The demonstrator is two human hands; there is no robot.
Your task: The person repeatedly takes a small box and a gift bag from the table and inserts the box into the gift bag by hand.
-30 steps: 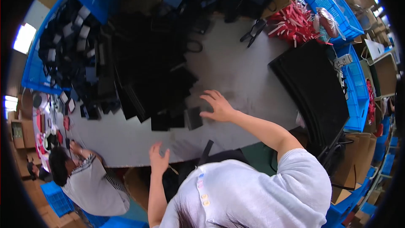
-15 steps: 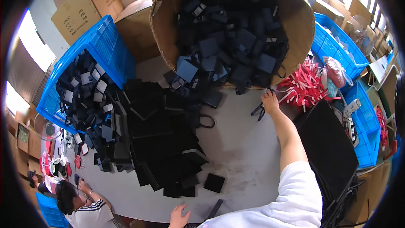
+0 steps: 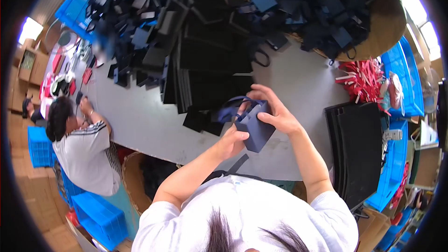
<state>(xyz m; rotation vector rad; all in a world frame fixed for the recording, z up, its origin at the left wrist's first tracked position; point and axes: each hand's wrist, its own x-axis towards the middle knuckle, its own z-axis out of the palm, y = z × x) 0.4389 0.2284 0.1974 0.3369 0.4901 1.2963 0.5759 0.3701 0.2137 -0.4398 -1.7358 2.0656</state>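
A small navy gift bag (image 3: pixel 255 130) with a blue ribbon handle (image 3: pixel 229 111) is held in front of my chest, above the table. My left hand (image 3: pixel 232 141) grips its lower left side, the thumb lying along the edge. On the other side, my right hand (image 3: pixel 279 114) is closed around the upper part, thumb on the near face and fingers behind. The ribbon hangs out to the left and is slightly blurred. Just beyond my hands lies a pile of flat black panels (image 3: pixel 212 56).
A large cardboard drum (image 3: pixel 389 23) spills dark bags onto the grey table (image 3: pixel 298 77). Red ribbons (image 3: pixel 361 81) and stacked black sheets (image 3: pixel 357 147) lie to the right. A blue crate (image 3: pixel 74 11) of dark boxes stands left. A co-worker (image 3: pixel 84 144) sits at the left edge.
My right hand has come back from beside the drum's rim to my chest. My left hand has risen from the table edge, and both now hold the gift bag. The view has tilted down.
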